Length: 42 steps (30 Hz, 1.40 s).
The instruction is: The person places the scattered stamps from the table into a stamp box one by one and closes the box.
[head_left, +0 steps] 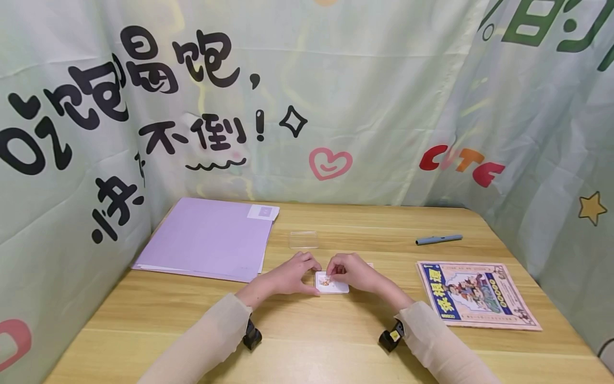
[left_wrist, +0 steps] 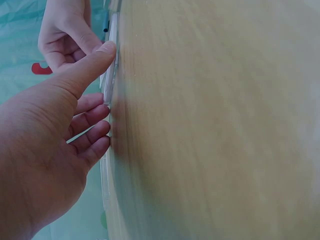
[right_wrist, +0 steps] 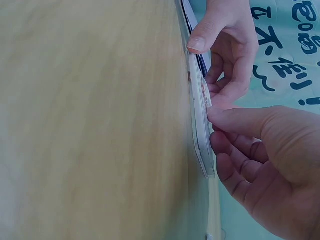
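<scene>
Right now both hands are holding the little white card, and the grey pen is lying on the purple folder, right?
Not quite. Both hands, left hand and right hand, do hold the little white card, but the head view shows the grey pen lying on the bare wooden table, far right of the purple folder.

Matt wooden table (head_left: 307,346); glossy white plastic card (head_left: 332,284); smooth lilac paper folder (head_left: 206,237); clear plastic sleeve (head_left: 304,239); printed cloth backdrop (head_left: 364,96).

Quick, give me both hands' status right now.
Left hand: thumb and curled fingers pinch the left edge of the small white card, which lies on the table.
Right hand: fingertips pinch the same card's top.
</scene>
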Motion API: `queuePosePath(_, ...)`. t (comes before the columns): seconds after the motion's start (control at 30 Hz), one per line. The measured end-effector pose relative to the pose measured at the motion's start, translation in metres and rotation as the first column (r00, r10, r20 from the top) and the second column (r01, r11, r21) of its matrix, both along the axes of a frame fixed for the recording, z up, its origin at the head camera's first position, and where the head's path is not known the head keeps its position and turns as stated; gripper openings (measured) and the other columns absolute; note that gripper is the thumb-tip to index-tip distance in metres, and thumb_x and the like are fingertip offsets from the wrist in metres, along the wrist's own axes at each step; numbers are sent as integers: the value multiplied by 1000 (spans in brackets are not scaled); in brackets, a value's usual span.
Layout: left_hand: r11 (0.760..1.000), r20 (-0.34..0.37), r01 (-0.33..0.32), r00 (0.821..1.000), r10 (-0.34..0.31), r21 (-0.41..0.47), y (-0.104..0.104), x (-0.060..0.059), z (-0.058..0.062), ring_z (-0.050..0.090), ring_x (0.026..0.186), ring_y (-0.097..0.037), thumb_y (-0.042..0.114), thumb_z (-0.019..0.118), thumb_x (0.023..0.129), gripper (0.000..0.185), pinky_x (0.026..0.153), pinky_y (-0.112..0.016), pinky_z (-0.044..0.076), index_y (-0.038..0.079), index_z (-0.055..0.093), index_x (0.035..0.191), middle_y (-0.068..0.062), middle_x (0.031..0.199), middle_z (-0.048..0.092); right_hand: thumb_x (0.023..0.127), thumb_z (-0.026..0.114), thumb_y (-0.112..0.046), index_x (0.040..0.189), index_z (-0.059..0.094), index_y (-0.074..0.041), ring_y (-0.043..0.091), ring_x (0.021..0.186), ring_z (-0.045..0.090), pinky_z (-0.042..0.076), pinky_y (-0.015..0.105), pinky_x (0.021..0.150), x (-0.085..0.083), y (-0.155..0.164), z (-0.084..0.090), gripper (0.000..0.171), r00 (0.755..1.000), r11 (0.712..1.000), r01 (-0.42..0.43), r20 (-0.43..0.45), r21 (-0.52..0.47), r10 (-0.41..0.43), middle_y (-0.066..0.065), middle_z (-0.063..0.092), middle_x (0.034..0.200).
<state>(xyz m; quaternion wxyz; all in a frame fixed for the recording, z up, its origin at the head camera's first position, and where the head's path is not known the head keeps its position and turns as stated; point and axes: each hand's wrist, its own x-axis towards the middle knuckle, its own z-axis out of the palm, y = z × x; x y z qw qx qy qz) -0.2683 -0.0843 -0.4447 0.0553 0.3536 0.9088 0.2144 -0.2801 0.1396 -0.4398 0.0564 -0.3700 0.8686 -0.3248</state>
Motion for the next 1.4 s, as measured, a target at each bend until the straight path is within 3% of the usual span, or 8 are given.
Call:
queuePosePath(0.37, 1000, 1, 8, 1000, -8, 5, 0, 0, 0, 46, 108, -15, 39, 78, 82, 53, 98, -31, 45, 8, 62, 121, 0, 116, 56, 90, 68, -5, 87, 67, 0, 0, 74, 54, 48, 16, 67, 1, 0, 1, 6, 1000, 1000, 5, 30, 8, -5, 5, 67, 84)
queuePosePath(1.4, 1000, -5, 6, 1000, -6, -7, 1, -2, -1, 46, 108, -15, 40, 78, 82, 54, 98, -32, 45, 8, 62, 122, 0, 116, 55, 88, 67, -1, 88, 70, -5, 4, 79, 54, 45, 17, 71, 2, -1, 2, 5, 998, 999, 2, -59, 44, 0, 4, 67, 87)
